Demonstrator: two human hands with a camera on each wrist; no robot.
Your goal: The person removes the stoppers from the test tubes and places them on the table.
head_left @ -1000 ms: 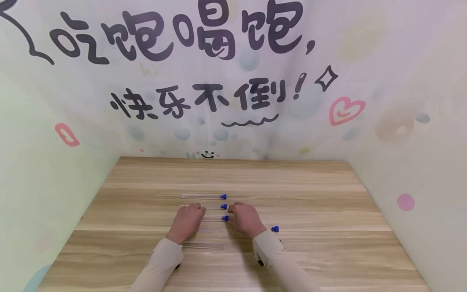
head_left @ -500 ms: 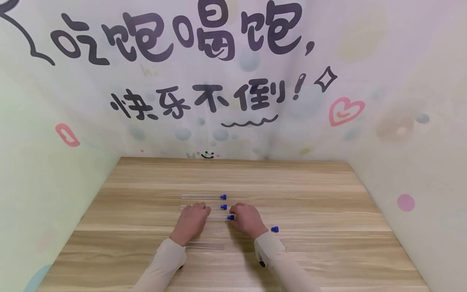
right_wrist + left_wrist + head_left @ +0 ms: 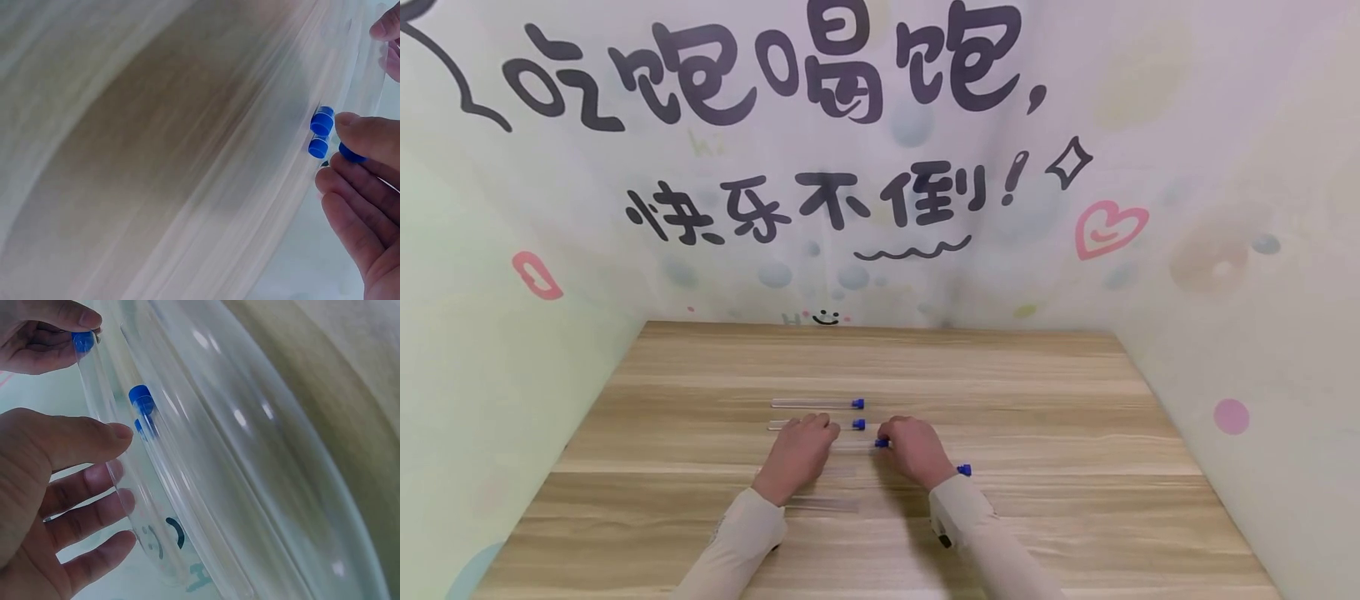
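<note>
My left hand [image 3: 799, 454] holds a clear test tube [image 3: 100, 387] by its body, thumb on one side and fingertips on the other in the left wrist view. At the tube's right end my right hand [image 3: 916, 448] pinches its blue cap [image 3: 82, 342] between thumb and fingers; in the right wrist view the thumb partly covers this cap. Just beyond the hands lie two more capped tubes, the farther tube [image 3: 812, 403] in full sight and the nearer tube [image 3: 778, 425] partly behind my left fingers.
On the wooden table [image 3: 1045, 392], a loose blue cap [image 3: 965, 470] lies beside my right wrist. Closer to me are a clear tube without a cap [image 3: 827, 504] and another faint clear tube [image 3: 842, 472]. A printed cloth wall [image 3: 880, 287] stands behind the table.
Both hands have shifted a little to the right, carrying the capped tube with them out of line with the other two. Those tubes and the loose cap have stayed put.
</note>
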